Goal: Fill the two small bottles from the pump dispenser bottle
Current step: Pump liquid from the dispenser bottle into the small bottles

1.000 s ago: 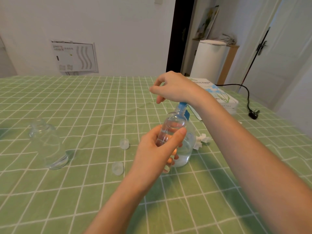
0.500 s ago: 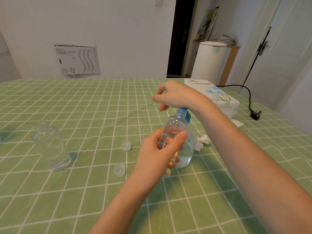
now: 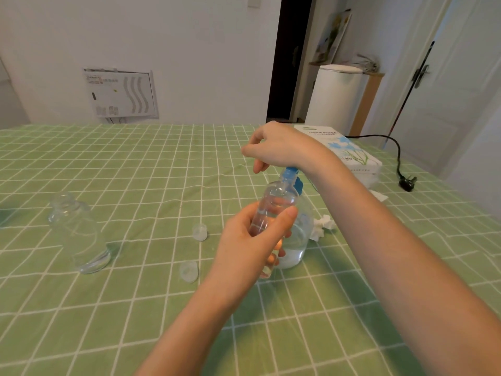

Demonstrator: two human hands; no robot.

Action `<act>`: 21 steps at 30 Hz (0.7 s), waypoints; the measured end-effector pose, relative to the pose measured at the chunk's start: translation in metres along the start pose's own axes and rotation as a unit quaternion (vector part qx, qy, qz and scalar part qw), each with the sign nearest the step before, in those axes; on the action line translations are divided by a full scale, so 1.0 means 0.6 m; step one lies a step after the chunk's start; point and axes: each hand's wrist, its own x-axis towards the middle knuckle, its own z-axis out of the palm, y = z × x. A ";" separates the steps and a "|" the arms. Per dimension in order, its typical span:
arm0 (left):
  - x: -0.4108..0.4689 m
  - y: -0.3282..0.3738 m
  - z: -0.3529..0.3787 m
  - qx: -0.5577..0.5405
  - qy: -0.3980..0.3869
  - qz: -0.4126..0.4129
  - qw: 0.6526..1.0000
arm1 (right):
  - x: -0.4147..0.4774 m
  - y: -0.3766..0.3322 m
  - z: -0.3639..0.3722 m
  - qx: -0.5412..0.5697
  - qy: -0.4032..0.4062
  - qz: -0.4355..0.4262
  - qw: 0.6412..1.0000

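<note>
Small bottle held up to the pump for filling.

At far left the other small bottle (image 3: 78,234) stands open on the table (image 3: 135,172), a cap (image 3: 199,232) and a second cap (image 3: 189,271) lying beside. The left hand (image 3: 252,248) is wrapped round the small bottle (image 3: 273,210), its neck tilted to the blue pump head (image 3: 294,176) of the dispenser bottle (image 3: 298,240). The right hand (image 3: 279,150) lies over that head, fingers loosely curled, any grip hidden. If the neck slips off the outlet, a press would likely spill liquid onto the cloth.
</note>
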 end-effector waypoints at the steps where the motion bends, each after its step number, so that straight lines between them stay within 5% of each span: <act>1: 0.000 0.000 0.000 -0.001 0.000 -0.002 1.000 | -0.001 0.002 0.003 0.001 -0.003 0.002 1.000; 21: 0.003 0.003 0.004 -0.004 0.003 0.004 1.000 | 0.005 -0.005 -0.006 -0.024 -0.012 -0.005 1.000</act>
